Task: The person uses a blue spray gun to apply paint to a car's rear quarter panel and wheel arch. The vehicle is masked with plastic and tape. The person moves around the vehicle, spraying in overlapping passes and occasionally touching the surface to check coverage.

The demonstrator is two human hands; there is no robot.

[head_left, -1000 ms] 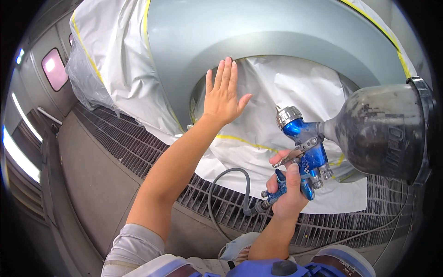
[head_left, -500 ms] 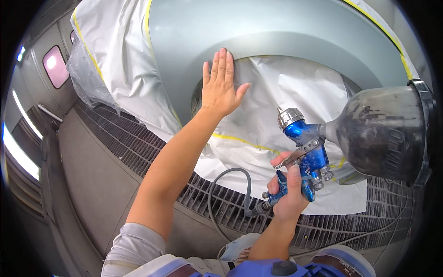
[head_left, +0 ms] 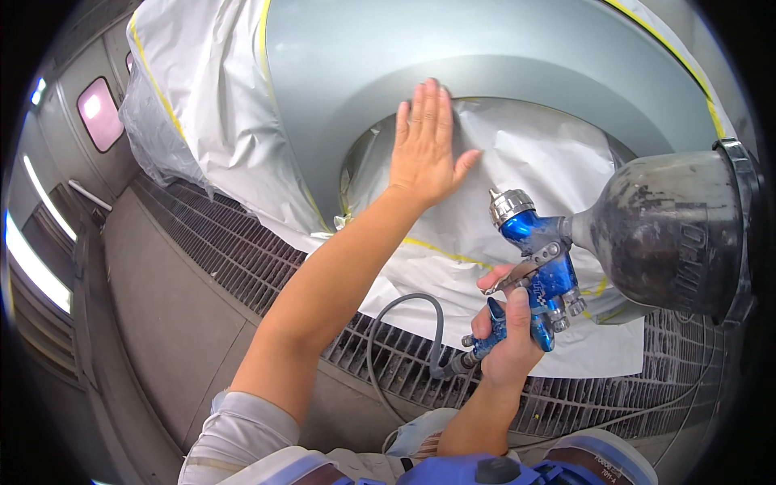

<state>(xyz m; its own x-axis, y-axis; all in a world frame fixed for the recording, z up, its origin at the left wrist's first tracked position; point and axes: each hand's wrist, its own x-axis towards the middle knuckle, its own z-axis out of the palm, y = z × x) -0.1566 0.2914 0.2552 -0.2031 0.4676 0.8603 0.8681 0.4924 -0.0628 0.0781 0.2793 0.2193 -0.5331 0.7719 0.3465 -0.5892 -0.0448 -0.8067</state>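
Fender of smooth grey-green, its curved wheel arch opening toward the wearer, fills the upper middle of the view. White masking sheet covers the wheel opening, with yellow tape running across it. The left hand is flat, palm down and holding nothing; its fingertips appear to rest on the arch's lip. The right hand is wrapped around the handle of a blue spray gun, held up just right of the left hand, its silver nozzle pointing up and left. Whether the trigger is pulled cannot be told; no spray is visible. A large, smudged dark cup juts from the gun to the right, and a grey hose loops from the handle's base above a floor grating.

The step in hand seems to be feeling the panel's edge by touch; moving along it would call for light fingers and a steady gun. Raised lettering marks the cup, and small print shows on the blue mask at the bottom edge.
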